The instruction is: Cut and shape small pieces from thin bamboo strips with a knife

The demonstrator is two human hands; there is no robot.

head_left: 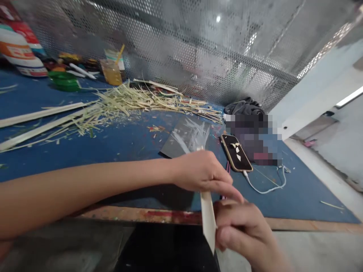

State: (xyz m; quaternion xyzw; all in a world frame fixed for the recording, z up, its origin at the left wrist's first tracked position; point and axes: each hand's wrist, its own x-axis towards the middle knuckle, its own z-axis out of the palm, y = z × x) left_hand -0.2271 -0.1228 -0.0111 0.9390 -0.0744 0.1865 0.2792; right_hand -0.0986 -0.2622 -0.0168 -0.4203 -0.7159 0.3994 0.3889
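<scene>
A pale flat strip [208, 219] with a slanted, pointed lower end hangs over the table's front edge. My left hand [202, 172] is closed round its upper part, and a short bit of the strip shows above the knuckles. The index finger of this hand reaches right and meets my right hand [241, 226]. That hand is curled beside the strip's right edge, its thumb and fingers pressed together; what lies between them is hidden. Behind my left hand, a dark grey sheet [176, 141] bears thin whitish shavings [198, 132].
A phone [236, 151] with pale chips on it lies right, joined to a white cable [266, 192]. Split strips and shavings [133, 99] heap along the back. Further left stand a jar [112, 73], a green dish [64, 81] and a white bottle [21, 53]. Dark cloth [246, 109] lies back right.
</scene>
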